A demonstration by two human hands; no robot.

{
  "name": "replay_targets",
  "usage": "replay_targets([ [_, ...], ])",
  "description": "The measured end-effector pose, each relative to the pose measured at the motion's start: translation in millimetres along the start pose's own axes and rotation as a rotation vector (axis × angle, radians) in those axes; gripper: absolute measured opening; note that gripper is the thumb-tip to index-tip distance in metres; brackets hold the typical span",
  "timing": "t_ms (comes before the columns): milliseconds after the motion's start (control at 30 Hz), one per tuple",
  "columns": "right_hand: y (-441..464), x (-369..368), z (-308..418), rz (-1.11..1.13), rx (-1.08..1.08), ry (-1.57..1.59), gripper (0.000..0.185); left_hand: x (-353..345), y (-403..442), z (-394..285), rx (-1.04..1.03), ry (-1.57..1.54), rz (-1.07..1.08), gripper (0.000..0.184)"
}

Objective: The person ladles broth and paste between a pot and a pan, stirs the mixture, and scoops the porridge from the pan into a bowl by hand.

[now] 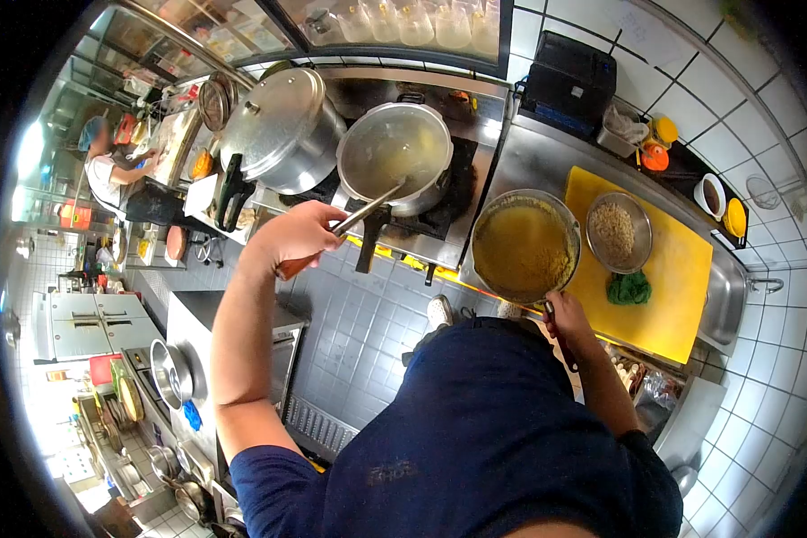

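My left hand (pixel 303 235) is closed around a wooden-handled metal utensil (pixel 368 212). Its far end reaches into an uncovered pot (pixel 344 170) on the stove, where the head is hard to make out in cloudy liquid. With my right hand (pixel 572 321) I grip the handle of a frying pan (pixel 489 269). The pan holds a yellow-brown mixture, grainy towards the near right side. Just right of it, a metal bowl of pale grains (pixel 615 229) sits on a yellow cutting board (pixel 668 296), with a green scouring pad (pixel 629 288) below the bowl.
A large lidded pressure cooker (pixel 282 125) stands left of the open pot on the stove (pixel 462 94). At the right are a sink (pixel 724 305) and a shelf with containers (pixel 656 143). Another person (pixel 112 175) works at a far-left counter. A steel counter (pixel 202 332) stands to my left.
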State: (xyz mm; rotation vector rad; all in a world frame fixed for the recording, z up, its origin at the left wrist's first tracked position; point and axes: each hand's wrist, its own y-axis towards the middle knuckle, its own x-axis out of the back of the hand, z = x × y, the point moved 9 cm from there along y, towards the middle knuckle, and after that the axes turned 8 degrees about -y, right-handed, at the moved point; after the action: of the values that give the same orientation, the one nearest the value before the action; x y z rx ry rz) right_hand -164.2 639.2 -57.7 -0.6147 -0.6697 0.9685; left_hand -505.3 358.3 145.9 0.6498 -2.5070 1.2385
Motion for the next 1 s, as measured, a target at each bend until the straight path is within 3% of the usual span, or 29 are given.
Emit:
replay_targets([
  [133,-11.4,-0.1,14.5,0.028,0.054,0.011,0.041,17.5,-4.6,0.0,0.071,0.151,-0.036,0.041],
  [233,-16.4,1.6,16.9,0.033,0.040,0.050,0.035,26.8,4.4,7.3,0.123,0.226,-0.069,0.054],
  [400,-36.0,13.1,17.7,0.008,-0.040,0.164,0.026,33.7,25.5,20.4,0.089,0.274,-0.149,0.047],
  [433,-36.1,18.5,21.7,0.003,0.102,0.100,0.026,30.5,26.6,13.9,0.053,0.216,-0.198,0.031],
  [500,-35.7,31.6,22.0,-0.018,0.375,-0.049,0.027,31.1,58.5,32.7,-0.071,0.190,-0.202,0.035],
  [600,-62.2,53.2,22.4,-0.051,0.112,0.193,0.026,10.2,67.8,16.6,-0.124,0.144,-0.218,0.036],
  [733,-67.2,87.6,2.6,-0.053,0.056,0.265,0.026,-9.8,77.2,2.4,-0.184,0.093,-0.222,0.035],
  [767,-72.0,101.7,-9.4,-0.135,-0.037,0.290,0.027,-16.0,77.4,-4.0,-0.193,0.089,-0.207,0.037],
  [1000,-84.5,194.5,-66.2,-0.528,-0.130,0.439,0.032,-32.5,55.5,-14.8,-0.178,0.055,-0.094,0.049],
])
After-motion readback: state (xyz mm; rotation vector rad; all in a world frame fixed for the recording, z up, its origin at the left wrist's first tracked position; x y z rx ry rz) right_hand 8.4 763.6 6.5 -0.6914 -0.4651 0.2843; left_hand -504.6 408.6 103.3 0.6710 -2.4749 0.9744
